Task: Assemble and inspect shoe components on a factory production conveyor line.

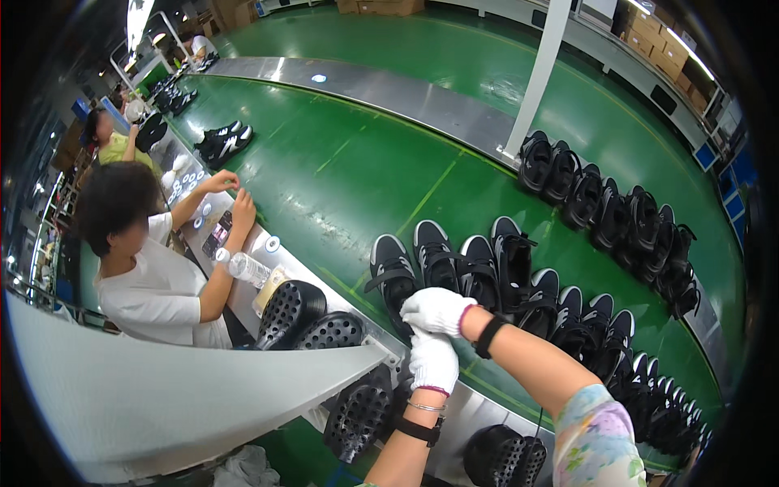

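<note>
My right hand [439, 311], in a white knit glove, is closed at the heel end of a black sneaker [393, 272] with a white toe edge. This shoe is at the left end of a row on the green belt. Just below, my left hand [433, 362], also gloved in white, is closed against the right one at the belt's near edge. Whatever the fingers hold is hidden by the gloves. Beside that shoe stand further black sneakers [433, 243], several with loose straps.
Another row of black sneakers [583, 197] lines the far side of the belt [341, 187]. Black perforated foot-shaped blocks [361, 410] lie by the metal ledge. A grey panel [203, 398] juts in at lower left. A co-worker [154, 276] sits left, near a clear bottle [247, 269].
</note>
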A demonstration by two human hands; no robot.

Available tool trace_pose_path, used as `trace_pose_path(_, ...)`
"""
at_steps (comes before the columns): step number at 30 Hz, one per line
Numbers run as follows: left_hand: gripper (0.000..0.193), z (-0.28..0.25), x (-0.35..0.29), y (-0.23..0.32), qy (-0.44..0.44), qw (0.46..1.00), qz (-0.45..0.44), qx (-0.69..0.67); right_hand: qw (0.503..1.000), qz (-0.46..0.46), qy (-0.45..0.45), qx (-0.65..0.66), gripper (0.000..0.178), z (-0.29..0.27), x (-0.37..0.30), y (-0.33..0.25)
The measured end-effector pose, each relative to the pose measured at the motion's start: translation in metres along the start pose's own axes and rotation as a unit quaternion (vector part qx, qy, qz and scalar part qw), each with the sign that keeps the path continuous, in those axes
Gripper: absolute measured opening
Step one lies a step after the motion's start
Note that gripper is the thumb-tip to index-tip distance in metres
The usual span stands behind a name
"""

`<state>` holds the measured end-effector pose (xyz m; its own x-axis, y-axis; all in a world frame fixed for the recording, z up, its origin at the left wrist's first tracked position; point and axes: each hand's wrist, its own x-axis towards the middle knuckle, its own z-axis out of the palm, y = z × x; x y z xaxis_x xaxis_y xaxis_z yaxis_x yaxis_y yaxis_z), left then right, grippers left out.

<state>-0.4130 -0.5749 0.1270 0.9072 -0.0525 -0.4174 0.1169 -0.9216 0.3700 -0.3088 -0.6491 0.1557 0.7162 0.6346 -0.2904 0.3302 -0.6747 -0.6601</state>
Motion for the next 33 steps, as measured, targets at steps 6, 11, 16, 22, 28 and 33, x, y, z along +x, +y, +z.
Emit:
trace_pose_path(6, 0.052, 0.022, 0.001, -0.011, 0.067, 0.969, -0.143, -0.191, 0.964, 0.108, 0.030, -0.240, 0.022, 0.034, 0.045, -0.006)
trace_pose_path(11, 0.053, 0.040, 0.007, -0.028, 0.052, 0.871, -0.099, -0.478, 0.955, 0.157, 0.130, -0.213, 0.022, 0.040, 0.056, -0.016)
trace_pose_path(16, 0.037, 0.006, -0.003, -0.015, 0.048, 0.996, -0.013, -0.078, 0.991, 0.094, 0.011, -0.094, 0.026, -0.014, -0.003, -0.034)
trace_pose_path(22, 0.028, -0.046, -0.070, 0.016, 0.248, 0.945, 0.211, -0.033, 0.926, 0.107, 0.323, 0.165, 0.026, -0.075, -0.249, -0.116)
trace_pose_path(28, 0.040, -0.014, -0.159, 0.020, 0.031, 0.937, 0.281, -0.204, 0.884, 0.295, 0.280, 0.230, 0.019, -0.008, -0.397, -0.177)
trace_pose_path(33, 0.084, 0.040, -0.188, 0.001, -0.203, 0.968, 0.132, -0.072, 0.915, 0.347, 0.190, 0.085, 0.026, 0.139, -0.404, -0.152)
